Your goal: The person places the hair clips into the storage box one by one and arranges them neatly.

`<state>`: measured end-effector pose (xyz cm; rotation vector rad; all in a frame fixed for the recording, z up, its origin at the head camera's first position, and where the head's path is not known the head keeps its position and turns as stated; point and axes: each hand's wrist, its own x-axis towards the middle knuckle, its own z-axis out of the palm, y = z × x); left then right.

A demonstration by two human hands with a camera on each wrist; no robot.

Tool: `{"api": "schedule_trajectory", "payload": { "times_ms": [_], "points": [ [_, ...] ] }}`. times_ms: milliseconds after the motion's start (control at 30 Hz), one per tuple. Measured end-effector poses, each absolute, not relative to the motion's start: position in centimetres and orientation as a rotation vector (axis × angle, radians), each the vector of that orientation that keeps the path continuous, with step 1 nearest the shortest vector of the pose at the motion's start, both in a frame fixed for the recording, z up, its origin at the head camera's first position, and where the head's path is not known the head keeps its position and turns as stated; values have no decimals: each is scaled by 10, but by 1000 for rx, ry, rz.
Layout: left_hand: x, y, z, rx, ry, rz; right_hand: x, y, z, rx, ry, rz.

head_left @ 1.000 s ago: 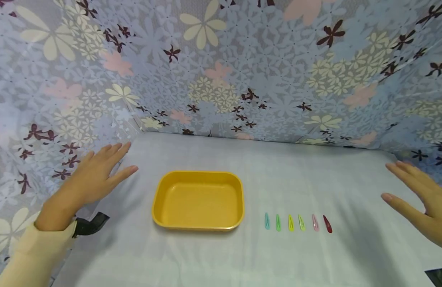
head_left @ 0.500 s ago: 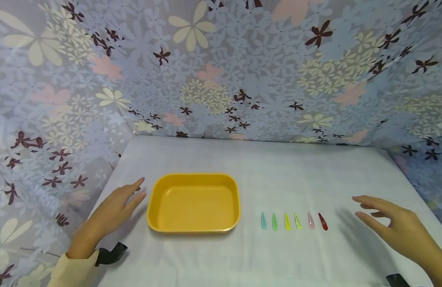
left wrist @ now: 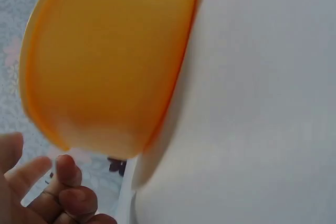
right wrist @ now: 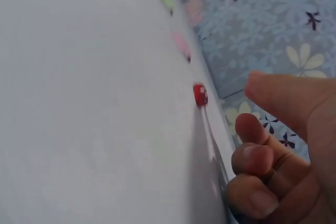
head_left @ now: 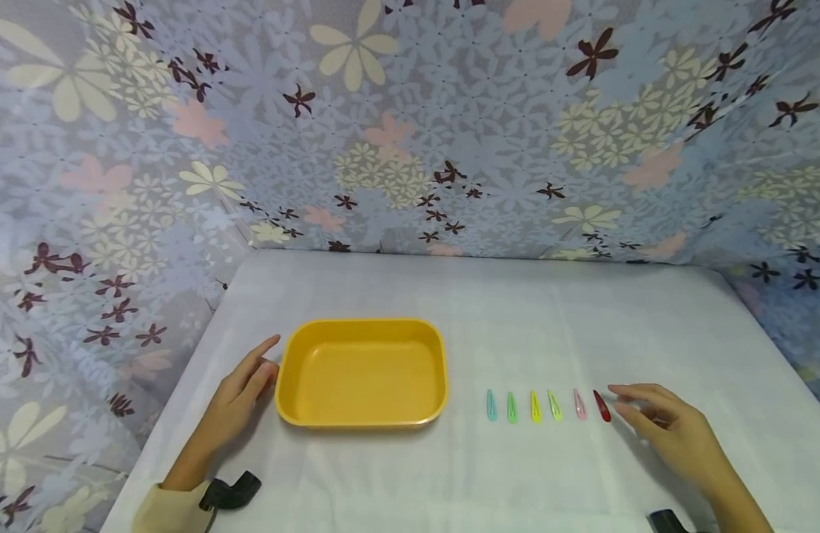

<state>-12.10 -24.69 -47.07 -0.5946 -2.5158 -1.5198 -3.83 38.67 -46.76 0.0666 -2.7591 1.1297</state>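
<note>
Hair clips (head_left: 536,413): six; yellow tray (head_left: 361,377): one; left hand (head_left: 235,400), right hand (head_left: 673,431): thumb and forefinger apart.

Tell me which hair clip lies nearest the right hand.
The red clip, at the row's end farthest from the yellow tray. It lies beside the right hand; the other five clips are farther off, toward the tray.

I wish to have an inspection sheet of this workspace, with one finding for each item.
Surface: white cloth, lightly creased
Job's things: tray; to its right, in a row, blue clip, green clip, yellow clip, lime clip, pink clip, red clip
Clutter: nothing seen
Left hand: beside the tray; contact unclear
Right hand: close to the red clip, not gripping it
Cables: nothing seen
Surroundings: floral fabric behind and at both sides
</note>
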Motion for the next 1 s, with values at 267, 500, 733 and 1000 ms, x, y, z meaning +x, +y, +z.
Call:
{"api": "schedule_trajectory", "payload": {
  "times_ms": [267,500,733,1000],
  "points": [
    [-118,-236,-470,-660,-2429,-1736,-39,383,-476,31,-2743,1145],
    [-115,-233,-472,-617,-2422,-1713,-41,372,-482,154,-2706,1001],
    [-119,-236,-477,-574,-2445,-1751,-44,364,-482,199,-2682,849],
    [-119,-237,-479,-578,-2426,-1789,-43,358,-479,127,-2713,789]
  ]
}}
